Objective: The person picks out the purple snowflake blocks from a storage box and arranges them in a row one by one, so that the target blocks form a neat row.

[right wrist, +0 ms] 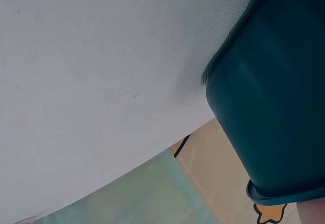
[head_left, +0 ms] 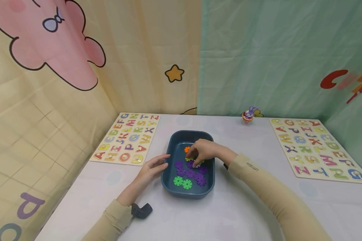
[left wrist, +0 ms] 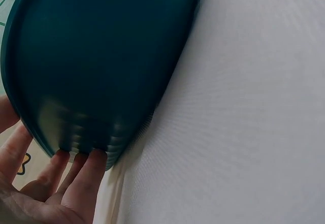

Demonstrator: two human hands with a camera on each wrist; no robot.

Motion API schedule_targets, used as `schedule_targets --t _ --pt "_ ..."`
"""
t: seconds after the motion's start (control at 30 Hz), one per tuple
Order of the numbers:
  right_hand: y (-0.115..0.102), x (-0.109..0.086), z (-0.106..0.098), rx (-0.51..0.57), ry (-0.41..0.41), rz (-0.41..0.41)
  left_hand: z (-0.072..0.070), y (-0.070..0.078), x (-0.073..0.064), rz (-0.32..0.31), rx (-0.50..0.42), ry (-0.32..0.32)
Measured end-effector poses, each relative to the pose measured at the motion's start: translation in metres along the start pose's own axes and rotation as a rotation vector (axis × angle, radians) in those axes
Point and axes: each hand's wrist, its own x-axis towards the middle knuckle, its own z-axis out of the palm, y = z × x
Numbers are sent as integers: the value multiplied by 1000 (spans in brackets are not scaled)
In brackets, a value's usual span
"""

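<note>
A dark blue-green plastic tub (head_left: 166, 170) stands on the table with several notched plastic discs in it. Purple discs (head_left: 190, 173) cluster in its middle, two green discs (head_left: 187, 184) lie near the front, and an orange disc (head_left: 187, 149) lies toward the back. My left hand (head_left: 152, 169) rests its fingertips against the tub's left outer side; in the left wrist view its fingers (left wrist: 84, 183) touch the tub wall. My right hand (head_left: 203, 149) reaches into the tub, thumb and fingers bent downward and apart above a yellow disc (head_left: 189, 159). Only a sliver of it shows in the right wrist view.
Wooden alphabet boards lie on the left (head_left: 125, 139) and right (head_left: 316, 150) of the white-covered table (head_left: 241, 214). Near the back curtain stands a small purple rabbit figure (head_left: 248, 115). A dark wrist device (head_left: 141, 211) sits by the left cuff.
</note>
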Motion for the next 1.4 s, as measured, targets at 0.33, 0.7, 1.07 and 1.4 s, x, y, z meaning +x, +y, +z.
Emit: schedule_targets --t 0.33,0.7,1.07,1.4 --pt "2 2 2 -54 -14 16 1 2 0 11 -1 -8" --pt "0 4 3 -120 -16 29 1 1 -1 8 20 -14" --pt "-2 4 3 -157 -23 36 1 1 -1 12 16 -11" --pt "-3 0 3 -89 53 37 2 -1 -1 16 17 -12"
